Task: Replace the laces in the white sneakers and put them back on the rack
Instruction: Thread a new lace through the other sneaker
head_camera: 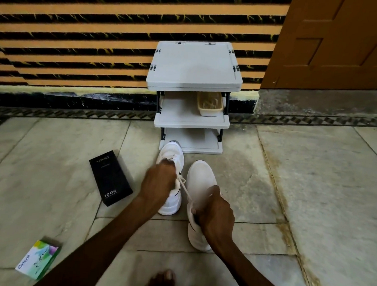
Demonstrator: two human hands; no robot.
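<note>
Down on the floor (pixel 313 196), just near of the rack (pixel 195 63): left sneaker (pixel 174 152) and right sneaker (pixel 199 179), side by side. Pinching the lace (pixel 185 189) at the left sneaker's tongue with the left hand (pixel 158 181); gripping its other end with the right hand (pixel 216 214), fingers curled. Pulled tight between both.

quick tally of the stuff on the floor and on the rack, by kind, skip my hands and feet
white sneakers: 2
lace: 1
boxes: 2
rack: 1
basket: 1
total: 7
</note>
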